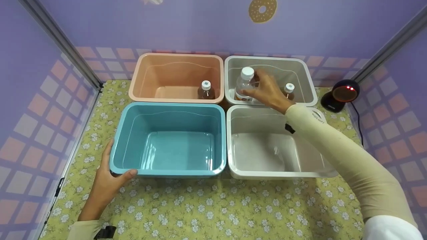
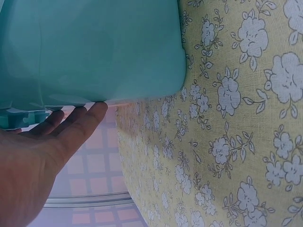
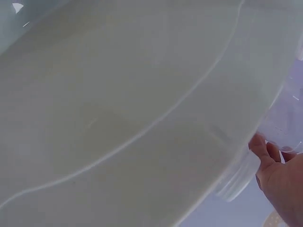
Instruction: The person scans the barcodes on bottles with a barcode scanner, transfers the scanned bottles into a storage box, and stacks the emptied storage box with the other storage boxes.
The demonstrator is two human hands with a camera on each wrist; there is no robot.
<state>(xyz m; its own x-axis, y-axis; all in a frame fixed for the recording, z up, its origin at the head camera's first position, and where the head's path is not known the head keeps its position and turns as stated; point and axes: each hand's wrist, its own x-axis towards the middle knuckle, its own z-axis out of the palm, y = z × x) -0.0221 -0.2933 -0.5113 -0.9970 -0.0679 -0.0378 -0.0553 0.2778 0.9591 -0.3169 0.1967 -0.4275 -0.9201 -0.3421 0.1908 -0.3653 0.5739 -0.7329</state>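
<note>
In the head view my right hand grips a clear bottle with a white cap and some orange low on its side. The bottle stands upright over the left part of the back right grey bin. A small dark bottle with a white cap sits in that bin, partly behind my wrist. My left hand rests at the front left corner of the blue bin. Its thumb touches the front rim; in the left wrist view the fingers lie nearly straight against the outer wall.
A pink bin at the back left holds another dark bottle. The front right grey bin lies under my right forearm. A black scanner-like device with red lights and a cable stands at right on the flowered cloth.
</note>
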